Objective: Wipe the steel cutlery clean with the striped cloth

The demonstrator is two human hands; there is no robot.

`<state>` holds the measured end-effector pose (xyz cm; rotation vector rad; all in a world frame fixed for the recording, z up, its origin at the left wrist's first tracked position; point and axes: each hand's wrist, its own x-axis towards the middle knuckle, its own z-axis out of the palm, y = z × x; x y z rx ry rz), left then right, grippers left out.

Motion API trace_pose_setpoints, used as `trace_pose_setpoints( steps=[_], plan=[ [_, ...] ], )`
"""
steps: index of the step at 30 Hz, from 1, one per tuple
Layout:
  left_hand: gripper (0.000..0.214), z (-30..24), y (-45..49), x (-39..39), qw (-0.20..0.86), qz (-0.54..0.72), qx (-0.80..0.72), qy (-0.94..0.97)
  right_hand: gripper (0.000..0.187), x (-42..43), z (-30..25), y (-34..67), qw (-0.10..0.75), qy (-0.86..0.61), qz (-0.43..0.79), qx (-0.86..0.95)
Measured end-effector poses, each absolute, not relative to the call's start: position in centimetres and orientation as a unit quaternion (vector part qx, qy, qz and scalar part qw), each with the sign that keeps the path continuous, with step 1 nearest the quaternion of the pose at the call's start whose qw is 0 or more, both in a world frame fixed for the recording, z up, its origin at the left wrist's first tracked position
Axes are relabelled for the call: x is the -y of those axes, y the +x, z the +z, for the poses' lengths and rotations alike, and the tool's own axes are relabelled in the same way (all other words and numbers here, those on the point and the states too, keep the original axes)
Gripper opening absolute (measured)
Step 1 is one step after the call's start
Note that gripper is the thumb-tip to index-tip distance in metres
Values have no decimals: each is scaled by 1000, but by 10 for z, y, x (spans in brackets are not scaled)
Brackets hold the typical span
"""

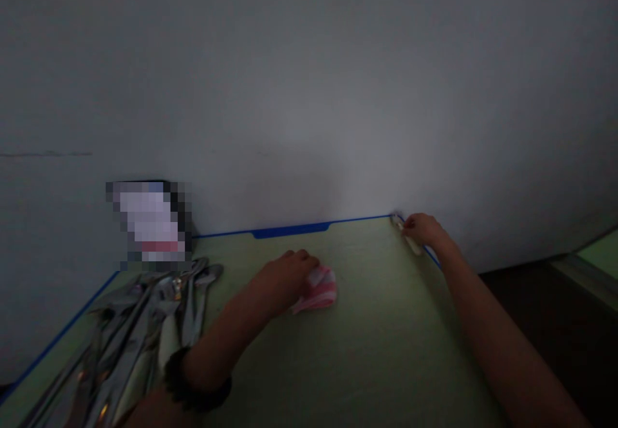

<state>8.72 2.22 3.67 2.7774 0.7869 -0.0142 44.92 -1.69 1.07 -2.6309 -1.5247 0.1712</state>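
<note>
My left hand (288, 280), with a dark beaded band at the wrist, is closed on a folded pink-and-white cloth (322, 289) low over the middle of the table. At the table's far right corner, my right hand (425, 230) pinches a utensil with a pale handle (414, 246). Its small grey head points toward the wall, and its exact kind is too dim to make out. To the left lies a heap of metal cutlery (130, 325), spoons among it, partly hidden behind my left forearm.
The pale green table (357, 357) has a blue edge and meets a grey wall (309, 93) at the back. A blurred-out dark-framed device or card (149, 222) leans there at the back left. Beyond the right edge is a dark gap (545, 312).
</note>
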Motion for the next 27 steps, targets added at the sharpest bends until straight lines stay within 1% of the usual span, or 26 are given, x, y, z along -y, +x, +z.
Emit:
trace_pose_setpoints(
  steps=[5,7,10,12,16,21,23,26,27],
  plan=[
    [41,13,108,-5,87,40,-223,970,23,18,9,449,57,-848,75,521],
    [44,7,109,-2,43,38,-212,976,24,17,8,451,55,-854,65,513],
    [45,3,107,-2,12,26,-196,980,28,16,7,452,52,-858,54,507],
    [44,4,106,-3,6,24,-186,982,28,15,6,452,48,-858,52,509],
    [44,5,106,-4,4,34,-188,982,22,18,3,453,40,-859,44,508],
    [43,5,104,-6,24,39,-176,983,22,22,3,451,41,-865,23,500],
    [43,5,104,-8,38,37,-168,984,26,21,8,448,47,-866,9,499],
    [41,6,104,-11,68,54,-169,982,39,19,22,432,66,-860,-20,506],
    [40,7,104,-11,82,65,-170,980,40,18,29,423,75,-854,-27,514]
  ],
)
